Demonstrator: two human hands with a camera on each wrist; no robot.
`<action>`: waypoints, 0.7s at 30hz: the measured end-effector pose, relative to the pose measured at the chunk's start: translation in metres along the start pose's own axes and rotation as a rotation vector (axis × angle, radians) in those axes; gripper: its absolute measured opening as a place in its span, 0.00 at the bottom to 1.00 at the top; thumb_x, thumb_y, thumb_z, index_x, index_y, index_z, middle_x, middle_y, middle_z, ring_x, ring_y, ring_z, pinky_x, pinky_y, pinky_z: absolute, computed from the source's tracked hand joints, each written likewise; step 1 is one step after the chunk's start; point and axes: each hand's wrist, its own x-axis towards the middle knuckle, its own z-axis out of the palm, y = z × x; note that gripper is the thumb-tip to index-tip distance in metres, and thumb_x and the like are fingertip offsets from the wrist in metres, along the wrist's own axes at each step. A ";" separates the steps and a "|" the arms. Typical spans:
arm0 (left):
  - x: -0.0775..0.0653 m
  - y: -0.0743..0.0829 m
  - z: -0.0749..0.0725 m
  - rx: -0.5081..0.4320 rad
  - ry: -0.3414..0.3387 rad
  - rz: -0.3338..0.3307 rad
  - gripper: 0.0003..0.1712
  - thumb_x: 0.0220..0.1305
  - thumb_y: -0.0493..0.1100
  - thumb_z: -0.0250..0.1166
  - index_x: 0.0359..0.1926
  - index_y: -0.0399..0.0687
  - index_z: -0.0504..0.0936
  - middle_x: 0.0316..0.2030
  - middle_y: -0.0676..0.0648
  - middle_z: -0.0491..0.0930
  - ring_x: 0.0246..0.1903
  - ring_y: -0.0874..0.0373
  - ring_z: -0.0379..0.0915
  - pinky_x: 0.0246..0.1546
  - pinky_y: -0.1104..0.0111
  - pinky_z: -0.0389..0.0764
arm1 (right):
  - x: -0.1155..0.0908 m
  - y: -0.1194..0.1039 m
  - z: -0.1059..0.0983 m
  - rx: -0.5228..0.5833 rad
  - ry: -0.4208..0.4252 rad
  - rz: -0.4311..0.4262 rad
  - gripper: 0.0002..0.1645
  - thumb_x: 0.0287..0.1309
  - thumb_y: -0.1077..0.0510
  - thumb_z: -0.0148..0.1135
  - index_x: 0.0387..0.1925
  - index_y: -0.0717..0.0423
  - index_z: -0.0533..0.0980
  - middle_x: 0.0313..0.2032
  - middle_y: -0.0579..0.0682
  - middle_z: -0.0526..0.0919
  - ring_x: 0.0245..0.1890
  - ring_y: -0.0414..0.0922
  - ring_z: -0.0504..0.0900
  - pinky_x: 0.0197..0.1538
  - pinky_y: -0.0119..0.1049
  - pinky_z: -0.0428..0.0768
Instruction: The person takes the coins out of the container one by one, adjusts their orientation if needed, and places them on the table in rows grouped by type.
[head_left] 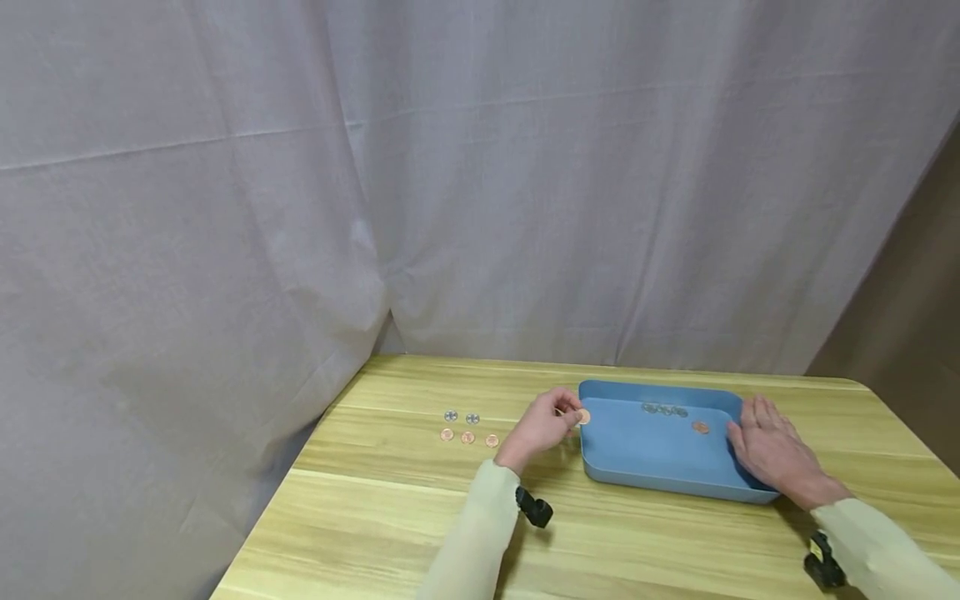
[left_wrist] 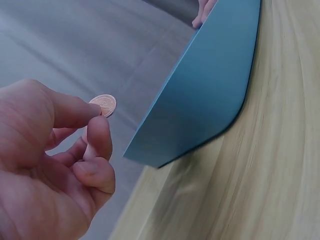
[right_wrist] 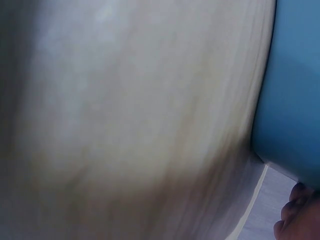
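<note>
Wood-grain tabletop [head_left: 360,533]: copper coin [left_wrist: 106,103] near blue tray [head_left: 637,446]

With my left hand [head_left: 538,427], I'm pinching the coin between its fingers, at the tray's left end, apart from the wall. Rightward, the tray's long axis is running away from those fingers; my right hand [head_left: 776,448], fingers straight, is resting at the far end.

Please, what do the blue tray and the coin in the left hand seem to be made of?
Blue tray: probably plastic, matte, judging by its even colour and rounded corners.
Coin in the left hand: apparently metal, perhaps copper-coated, slightly shiny, given its reddish tone and relief.
</note>
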 end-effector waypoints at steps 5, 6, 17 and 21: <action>-0.003 -0.003 -0.013 0.036 -0.020 -0.008 0.02 0.68 0.41 0.62 0.40 0.50 0.78 0.31 0.51 0.75 0.31 0.47 0.80 0.28 0.71 0.76 | 0.000 0.001 -0.002 0.004 -0.006 0.000 0.42 0.77 0.48 0.36 0.68 0.84 0.44 0.68 0.83 0.44 0.71 0.74 0.43 0.70 0.67 0.45; -0.004 -0.004 -0.016 0.044 -0.027 -0.007 0.02 0.68 0.41 0.62 0.40 0.50 0.78 0.31 0.52 0.75 0.31 0.47 0.79 0.28 0.72 0.76 | 0.000 0.001 -0.002 0.002 -0.006 0.002 0.41 0.77 0.48 0.36 0.68 0.84 0.44 0.68 0.83 0.44 0.71 0.74 0.43 0.70 0.67 0.45; -0.010 -0.021 -0.045 0.198 -0.083 0.005 0.02 0.68 0.39 0.61 0.40 0.45 0.77 0.30 0.51 0.77 0.27 0.58 0.75 0.26 0.71 0.73 | 0.001 0.002 -0.001 0.011 -0.009 0.007 0.42 0.76 0.48 0.37 0.68 0.84 0.44 0.68 0.82 0.43 0.71 0.74 0.42 0.70 0.67 0.44; -0.012 -0.029 -0.056 0.276 -0.128 -0.010 0.02 0.69 0.38 0.59 0.39 0.46 0.78 0.31 0.51 0.78 0.27 0.61 0.73 0.27 0.71 0.73 | 0.001 0.002 0.000 0.016 -0.004 0.002 0.42 0.76 0.47 0.36 0.68 0.84 0.44 0.68 0.82 0.43 0.71 0.74 0.42 0.71 0.67 0.44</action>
